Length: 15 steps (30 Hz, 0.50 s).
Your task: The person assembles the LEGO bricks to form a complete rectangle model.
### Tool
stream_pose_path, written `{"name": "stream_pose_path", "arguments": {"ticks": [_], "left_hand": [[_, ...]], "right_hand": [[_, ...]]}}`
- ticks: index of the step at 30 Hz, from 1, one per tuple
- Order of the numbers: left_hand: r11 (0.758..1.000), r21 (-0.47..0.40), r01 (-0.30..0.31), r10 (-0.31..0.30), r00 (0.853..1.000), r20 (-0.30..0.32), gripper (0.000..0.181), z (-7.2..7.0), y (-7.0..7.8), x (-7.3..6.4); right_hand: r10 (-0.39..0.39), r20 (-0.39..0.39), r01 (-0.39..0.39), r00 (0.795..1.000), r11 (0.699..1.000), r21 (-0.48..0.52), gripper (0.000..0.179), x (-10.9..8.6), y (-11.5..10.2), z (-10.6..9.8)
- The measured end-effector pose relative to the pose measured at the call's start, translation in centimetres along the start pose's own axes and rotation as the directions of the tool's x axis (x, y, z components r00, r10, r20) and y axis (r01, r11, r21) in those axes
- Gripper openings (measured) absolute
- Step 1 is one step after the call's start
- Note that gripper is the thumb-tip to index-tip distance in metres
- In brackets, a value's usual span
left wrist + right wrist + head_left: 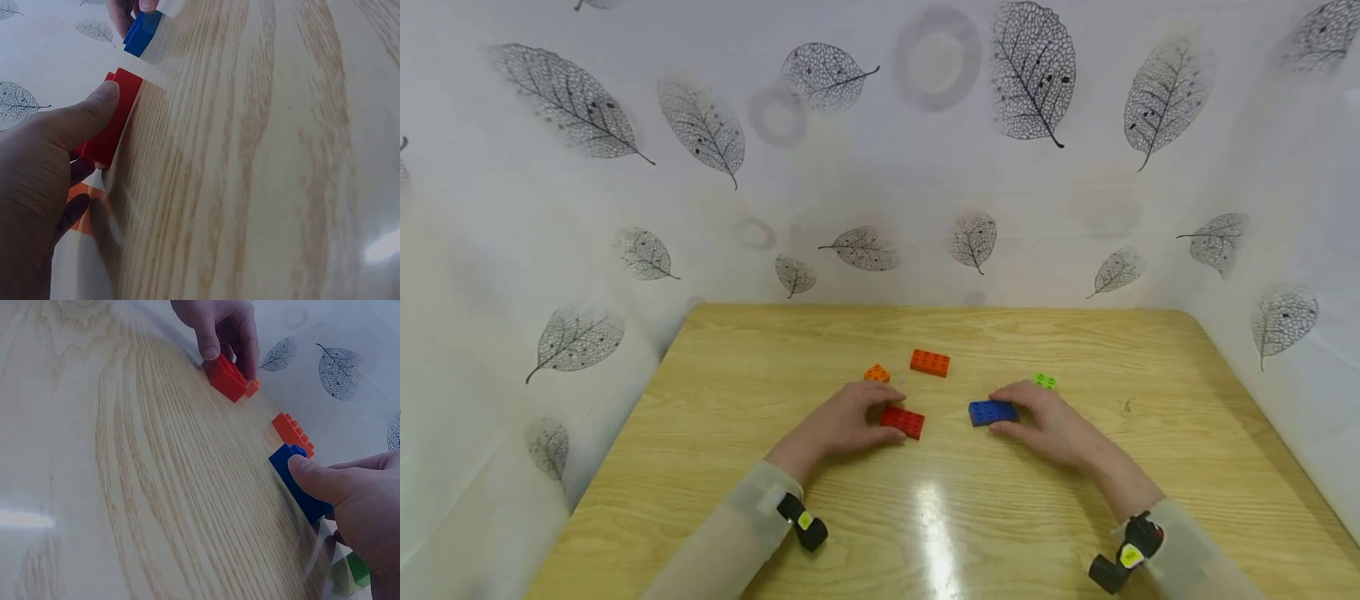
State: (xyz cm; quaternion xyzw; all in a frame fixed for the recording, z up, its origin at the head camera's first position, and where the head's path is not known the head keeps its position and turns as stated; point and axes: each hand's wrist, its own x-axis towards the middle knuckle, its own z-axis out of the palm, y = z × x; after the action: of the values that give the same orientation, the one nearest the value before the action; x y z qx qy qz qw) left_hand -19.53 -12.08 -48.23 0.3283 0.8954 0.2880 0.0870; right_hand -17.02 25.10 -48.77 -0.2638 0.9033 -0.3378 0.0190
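On the surface (pixel 760 350), our left hand (pixel 848 418) pinches the red brick (pixel 904 422) and our right hand (pixel 1051 423) the blue brick (pixel 988 412), both probably light, hard and a bit slippery, so we'd grip their long sides.

1. A light yellow table (pixel 760 358) with wavy wood lines on top. Its far edge is at 12 o'clock.
2. A bright orange-red, long plastic brick (pixel 930 363) with round bumps on top. It lies at 12 o'clock from the table's middle.
3. A small orange plastic brick (pixel 877 373) with bumps, at 11 o'clock. Part of it is hidden.
4. A lime green plastic brick (pixel 1045 381), at 2 o'clock. Only a bit of it peeks out.
5. A little dark mark (pixel 1126 406) on the wood, near 3 o'clock.
6. A white shiny streak (pixel 936 542) at 6 o'clock.
7. A big whitish sheet (pixel 880 183) with black lacy leaf pictures (pixel 1033 79), going round from 9 past 12 to 3 o'clock.
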Motion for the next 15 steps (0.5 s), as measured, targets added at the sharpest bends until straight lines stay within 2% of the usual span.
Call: {"name": "stream_pose_path", "arguments": {"ticks": [6,10,15], "left_hand": [[1.0,0.003,-0.005,0.005,1.0,0.004,0.053,0.0,0.2,0.14],[0.999,0.004,-0.034,0.034,0.999,0.001,0.046,0.03,0.27,0.29],[0.999,-0.032,-0.039,0.039,0.999,-0.004,0.042,0.11,0.28,0.44]], "right_hand": [[0.014,0.007,-0.014,1.0,1.0,-0.001,0.046,0.08,0.08,0.04],[0.021,0.004,-0.021,1.0,1.0,0.001,0.043,0.12,0.0,0.06],[0.023,-0.001,-0.023,1.0,1.0,-0.004,0.039,0.17,-0.24,0.05]]}}
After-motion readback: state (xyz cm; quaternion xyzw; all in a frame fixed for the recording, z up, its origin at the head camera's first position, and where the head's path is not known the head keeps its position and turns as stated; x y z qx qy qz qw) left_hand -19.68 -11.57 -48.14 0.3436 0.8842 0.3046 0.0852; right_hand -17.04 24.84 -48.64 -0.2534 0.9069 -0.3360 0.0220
